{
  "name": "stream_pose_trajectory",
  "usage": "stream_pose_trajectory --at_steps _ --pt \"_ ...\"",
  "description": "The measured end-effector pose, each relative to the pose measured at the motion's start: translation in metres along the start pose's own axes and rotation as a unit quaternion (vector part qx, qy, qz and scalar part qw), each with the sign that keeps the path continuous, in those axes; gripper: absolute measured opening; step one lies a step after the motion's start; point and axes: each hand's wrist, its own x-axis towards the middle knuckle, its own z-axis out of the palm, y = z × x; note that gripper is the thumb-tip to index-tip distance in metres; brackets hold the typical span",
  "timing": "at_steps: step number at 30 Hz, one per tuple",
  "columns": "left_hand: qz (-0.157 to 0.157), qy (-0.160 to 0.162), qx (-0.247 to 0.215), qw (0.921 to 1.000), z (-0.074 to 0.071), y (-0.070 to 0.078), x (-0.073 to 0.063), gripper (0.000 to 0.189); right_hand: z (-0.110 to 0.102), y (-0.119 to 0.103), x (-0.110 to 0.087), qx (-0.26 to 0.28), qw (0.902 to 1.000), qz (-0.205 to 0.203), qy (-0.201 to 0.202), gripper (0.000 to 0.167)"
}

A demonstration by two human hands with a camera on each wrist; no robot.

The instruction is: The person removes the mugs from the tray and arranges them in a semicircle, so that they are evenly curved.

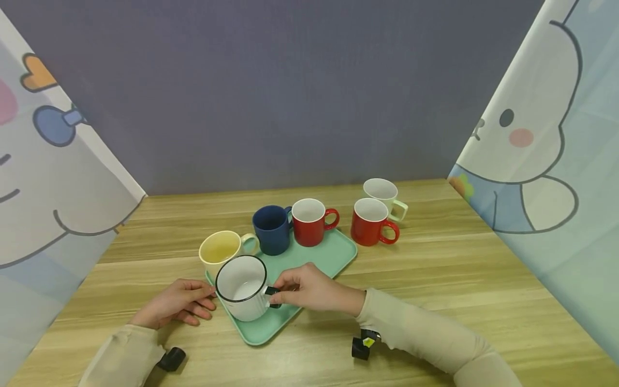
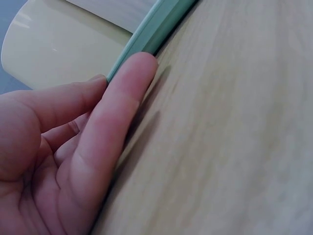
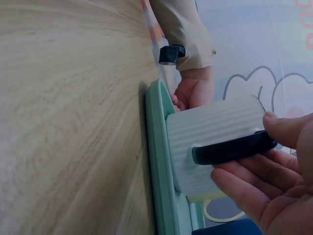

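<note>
A white ribbed mug with a black rim [image 1: 242, 309] is upright at the near end of the green tray [image 1: 261, 336]. In the head view my right hand [image 1: 314, 287] pinches its black handle [image 3: 234, 149], thumb on one side and fingers on the other. My left hand [image 1: 181, 303] is at the tray's left edge, its fingertips at the rim in the left wrist view. Behind the white mug are a pale yellow mug [image 1: 213, 263], a dark blue mug [image 1: 273, 236] and a red mug [image 1: 308, 231], all on the tray.
Right of the tray, a second red mug [image 1: 366, 230] stands on the wooden table [image 1: 435, 269]. Behind it is a white mug with a pale green handle [image 1: 379, 189]. A grey panel [image 1: 300, 97] rises at the table's back, with cartoon-printed sheets [image 1: 527, 161] at both sides.
</note>
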Motion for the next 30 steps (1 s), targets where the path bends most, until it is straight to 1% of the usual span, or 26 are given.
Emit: stream_pose_trajectory --at_steps 6,9,12,16,22,27,30 --pt "0.001 0.004 0.003 1.0000 0.000 -0.002 -0.001 0.028 0.002 0.000 0.001 -0.040 0.9986 -0.036 0.000 0.005" --pt "0.000 0.006 0.006 1.0000 0.000 -0.003 0.000 0.028 0.001 -0.002 0.001 -0.062 0.9971 -0.044 0.001 0.004" --pt "0.000 0.010 0.010 0.9999 0.000 -0.002 0.001 0.030 0.000 -0.005 0.001 -0.080 0.9961 -0.037 0.008 0.004" --pt "-0.001 0.014 0.012 0.9998 0.002 0.001 0.001 0.030 -0.005 -0.006 0.000 -0.101 0.9946 -0.016 0.021 0.005" --pt "-0.003 0.013 0.012 0.9998 0.002 0.000 0.002 0.030 -0.012 -0.004 -0.001 -0.112 0.9933 0.011 0.024 0.005" --pt "-0.003 0.010 0.010 0.9999 0.001 0.000 0.001 0.030 -0.016 -0.001 -0.001 -0.126 0.9911 0.008 0.042 0.005" --pt "-0.002 0.009 0.009 0.9999 0.001 0.001 0.001 0.030 -0.020 0.001 -0.001 -0.119 0.9917 0.004 0.050 0.005"
